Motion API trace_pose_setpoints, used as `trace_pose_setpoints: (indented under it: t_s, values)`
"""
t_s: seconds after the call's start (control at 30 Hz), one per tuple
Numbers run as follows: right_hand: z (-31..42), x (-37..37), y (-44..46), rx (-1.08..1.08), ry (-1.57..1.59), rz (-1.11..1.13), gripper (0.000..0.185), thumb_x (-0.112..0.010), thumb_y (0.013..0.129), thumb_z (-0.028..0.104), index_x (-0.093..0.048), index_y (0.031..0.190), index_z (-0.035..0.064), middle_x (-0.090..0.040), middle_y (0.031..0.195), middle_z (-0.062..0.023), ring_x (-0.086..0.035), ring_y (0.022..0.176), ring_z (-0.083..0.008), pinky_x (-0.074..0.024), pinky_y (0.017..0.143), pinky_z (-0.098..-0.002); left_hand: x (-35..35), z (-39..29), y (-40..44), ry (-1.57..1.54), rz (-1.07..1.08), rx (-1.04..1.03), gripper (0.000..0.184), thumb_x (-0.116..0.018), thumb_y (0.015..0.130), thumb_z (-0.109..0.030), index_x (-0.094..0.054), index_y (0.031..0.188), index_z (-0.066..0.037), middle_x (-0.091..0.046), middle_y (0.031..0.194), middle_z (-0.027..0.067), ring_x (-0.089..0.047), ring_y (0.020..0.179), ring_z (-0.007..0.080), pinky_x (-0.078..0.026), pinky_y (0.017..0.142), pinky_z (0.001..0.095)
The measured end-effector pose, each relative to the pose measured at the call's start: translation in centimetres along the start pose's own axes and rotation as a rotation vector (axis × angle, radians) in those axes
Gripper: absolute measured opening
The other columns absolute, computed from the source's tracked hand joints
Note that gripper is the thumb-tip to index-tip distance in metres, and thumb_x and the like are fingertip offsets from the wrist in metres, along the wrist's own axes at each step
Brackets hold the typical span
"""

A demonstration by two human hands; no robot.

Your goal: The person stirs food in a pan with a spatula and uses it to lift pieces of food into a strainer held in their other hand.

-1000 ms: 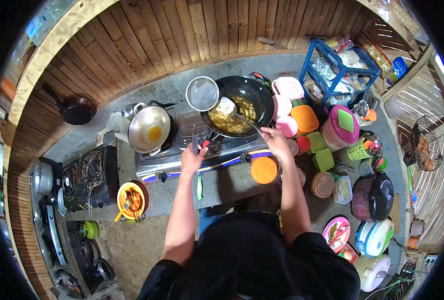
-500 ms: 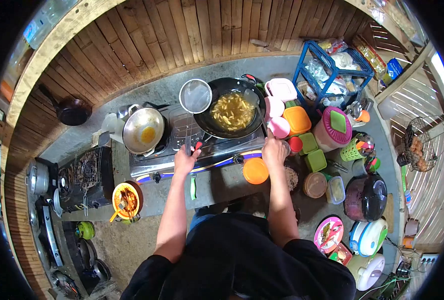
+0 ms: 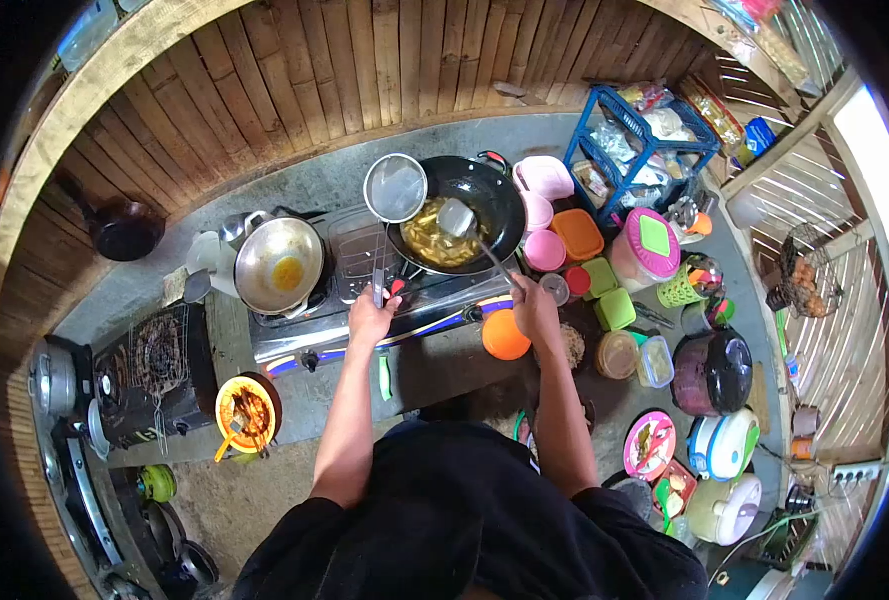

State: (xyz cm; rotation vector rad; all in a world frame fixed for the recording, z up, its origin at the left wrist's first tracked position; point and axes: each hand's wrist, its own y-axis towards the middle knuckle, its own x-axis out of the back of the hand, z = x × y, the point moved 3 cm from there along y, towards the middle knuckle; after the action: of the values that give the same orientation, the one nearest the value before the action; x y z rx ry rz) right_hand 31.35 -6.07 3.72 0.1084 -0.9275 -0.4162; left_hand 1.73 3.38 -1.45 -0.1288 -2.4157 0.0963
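Observation:
My left hand [image 3: 372,320] is closed around the handle of a round mesh strainer [image 3: 397,188], whose basket hangs at the left rim of a black wok [image 3: 497,200]. In my right hand [image 3: 537,312] is the handle of a metal spatula [image 3: 456,217], with its blade inside the wok. Yellowish strips of food [image 3: 423,240] lie in oil, gathered at the wok's lower left side. The wok sits on the right burner of a gas stove [image 3: 355,255]. Below my right hand is an orange lid [image 3: 506,335].
A lighter pan [image 3: 255,265] with some oil occupies the left burner. An orange bowl of red sauce [image 3: 227,410] stands at the counter's left edge. A green-handled knife [image 3: 385,377] lies in front of the stove. Plastic containers [image 3: 577,233] and a blue rack [image 3: 590,150] crowd the right side.
My right hand has swung the spatula blade from the wok's right wall to its middle. The food strips have shifted to the lower left. The strainer stays about where it was.

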Motion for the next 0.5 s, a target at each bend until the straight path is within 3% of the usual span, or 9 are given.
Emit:
trace_pose_setpoints:
  t_s: [0.1, 0.13, 0.27, 0.5]
  values:
    - [1.0, 0.8, 0.1, -0.129, -0.171, -0.032, 0.032, -0.053, 0.089, 0.013, -0.060, 0.120, 0.0064, -0.067, 0.096, -0.0237, -0.063, 0.089, -0.0427, -0.0502, 0.076, -0.0507, 0.2, 0.3, 0.4, -0.007, 0.036, 0.021, 0.029, -0.076, 0.078, -0.029, -0.059, 0.090, -0.008, -0.068, 0.085, 0.0171, -0.066, 0.086, 0.0369, -0.050, 0.075, 0.0444]
    - [1.1, 0.8, 0.2, -0.119, -0.248, -0.074, 0.033, -0.053, 0.089, 0.014, -0.059, 0.121, 0.0082, -0.067, 0.085, -0.0230, -0.065, 0.078, -0.0412, -0.0501, 0.069, -0.0519, 0.3, 0.0, 0.4, 0.003, 0.024, 0.011, 0.030, -0.076, 0.078, -0.030, -0.060, 0.091, -0.008, -0.068, 0.085, 0.0172, -0.066, 0.085, 0.0372, -0.050, 0.075, 0.0446]
    - [-0.8, -0.2, 1.4, -0.036, -0.403, -0.216, 0.032, -0.054, 0.089, 0.017, -0.057, 0.120, 0.0089, -0.065, 0.076, -0.0206, -0.064, 0.067, -0.0389, -0.0506, 0.064, -0.0495, 0.2, 0.8, 1.1, -0.007, 0.026, -0.019, 0.031, -0.076, 0.078, -0.031, -0.061, 0.091, -0.008, -0.068, 0.083, 0.0179, -0.066, 0.085, 0.0374, -0.050, 0.075, 0.0454]
    - [-0.3, -0.3, 1.1, -0.163, -0.353, -0.031, 0.022, -0.054, 0.088, 0.016, -0.065, 0.103, 0.0038, -0.066, 0.081, -0.0213, -0.065, 0.078, -0.0403, -0.0498, 0.070, -0.0516, 0.3, 1.4, 1.8, -0.011, 0.064, -0.032, 0.030, -0.075, 0.079, -0.031, -0.061, 0.091, -0.007, -0.069, 0.085, 0.0167, -0.066, 0.086, 0.0366, -0.050, 0.076, 0.0457]
